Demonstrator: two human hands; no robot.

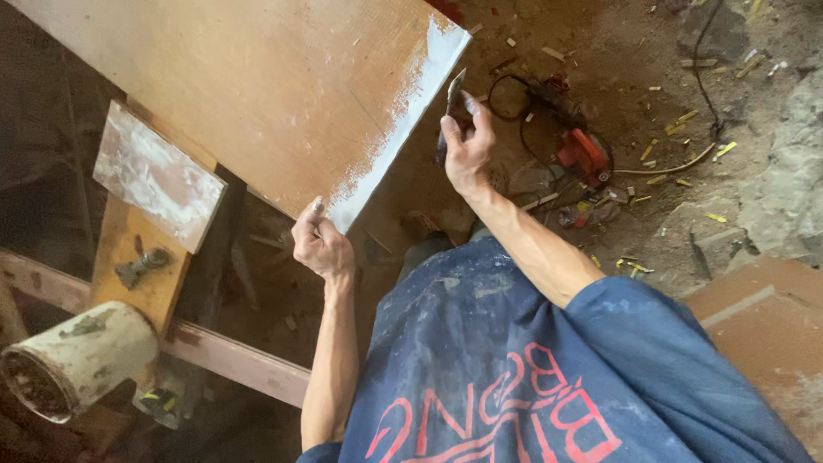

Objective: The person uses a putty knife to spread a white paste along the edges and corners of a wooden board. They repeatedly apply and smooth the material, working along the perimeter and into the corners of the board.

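Note:
A large brown wooden board (pixel 274 86) fills the upper left, with a strip of white putty (pixel 403 120) along its right edge. My left hand (pixel 319 243) grips the board's near corner. My right hand (pixel 465 146) holds a small metal putty knife (pixel 451 96) just off the board's white edge, blade pointing up.
A small putty-smeared board (pixel 159 176) rests on a wooden plank (pixel 137 266) at left, near a white bucket (pixel 81 360). A red power tool (pixel 583 154) with black cable lies on the dirt floor among wood chips. Another brown board (pixel 763 326) lies at right.

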